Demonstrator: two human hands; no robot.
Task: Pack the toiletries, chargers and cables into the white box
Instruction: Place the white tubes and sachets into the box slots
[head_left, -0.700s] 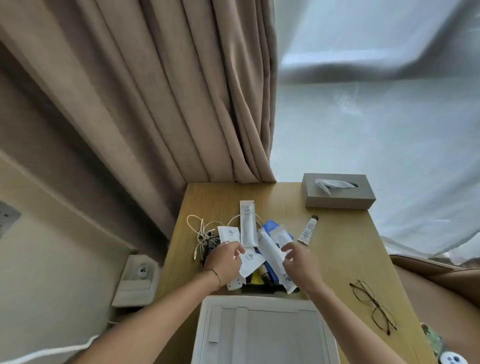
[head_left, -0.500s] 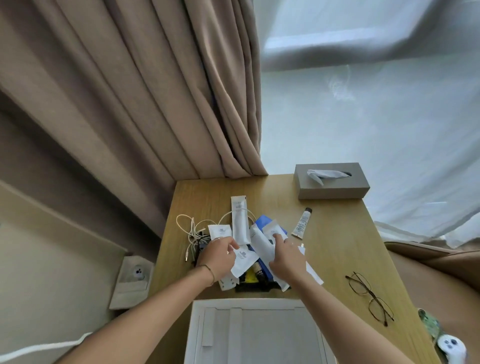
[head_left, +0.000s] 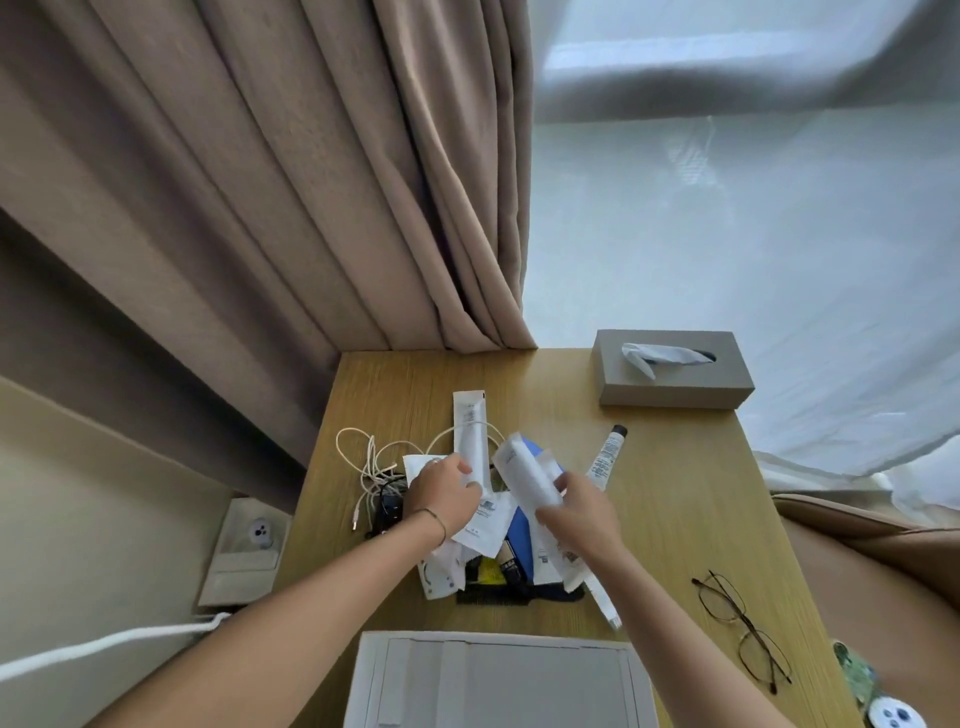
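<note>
Over on the left of the wooden worktop (head_left: 675, 499) there's a tangle of white cables (head_left: 371, 457) with a dark charger (head_left: 389, 506) sitting in it. Right next to that, the left hand (head_left: 441, 493) is down on the pile of white sachets (head_left: 485, 522), fingers curled, its grip looks like it's pinching a flat packet, though which one exactly is hard to tell. A long white tube (head_left: 470, 441) lies flat just past that hand, pointing away from the person. The right hand (head_left: 582, 514) has its grip wrapped round another white tube (head_left: 524, 475), lifted and tilted over the heap. A small tube with a dark cap (head_left: 607, 457) lies just beside it on bare wood. The white box (head_left: 498, 680) sits open at the near edge, right in front of the pile. Further right: a grey tissue box (head_left: 675, 376) at the far corner and a pair of glasses (head_left: 740, 626) near the right edge.
</note>
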